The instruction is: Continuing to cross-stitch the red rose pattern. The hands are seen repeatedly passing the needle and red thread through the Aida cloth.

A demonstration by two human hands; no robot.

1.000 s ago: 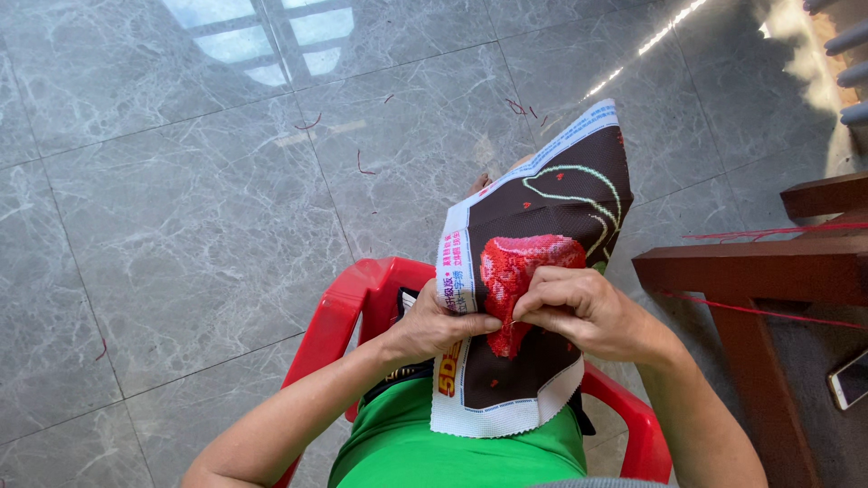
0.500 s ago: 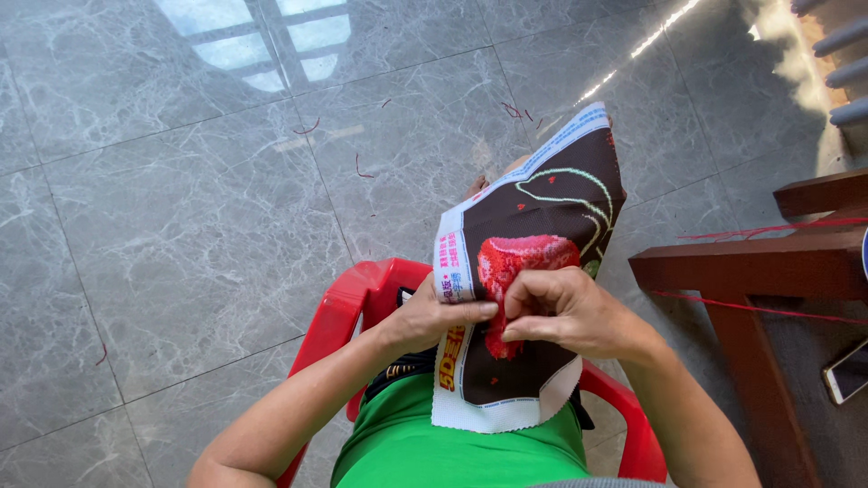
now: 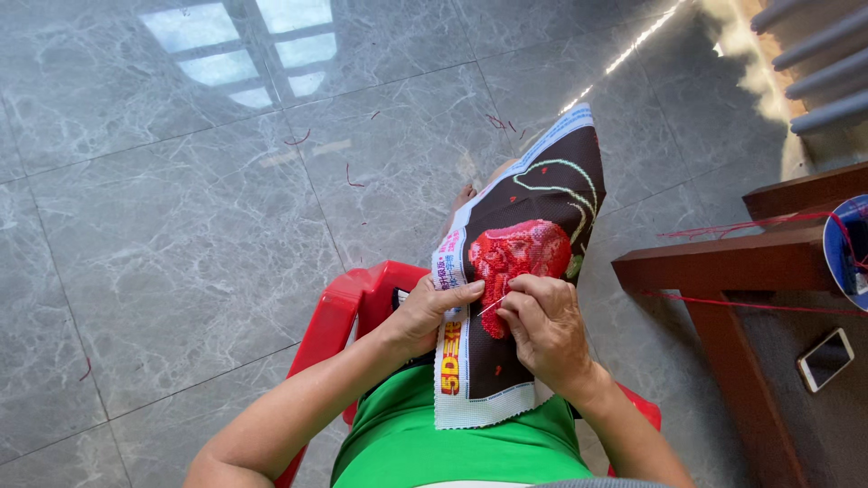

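Stitching goes on at the middle of the cross-stitch cloth, a dark cloth with a white edge that lies over the person's lap and hangs out past the knees. The big red stitched patch sits in the middle of it, with thin green and white curved lines above.

The right hand lies on the cloth just under the red patch. Its fingers are pinched close on a thin needle, which points up and left to the lower edge of the red patch. Half a second ago this hand sat a little higher, over the red part, and no needle showed. Now more of the red shows and the needle tip sits at the cloth, so it looks like a new stitch is being set at the lower edge of the patch.

The left hand is closed on the cloth's left edge, thumb on top, holding it tight. It has stayed in the same spot.

The person sits on a red plastic chair and wears green. To the right stands a brown wooden bench with red thread across it, and a phone lies by its right edge. Small bits of red thread lie on the grey tile floor.
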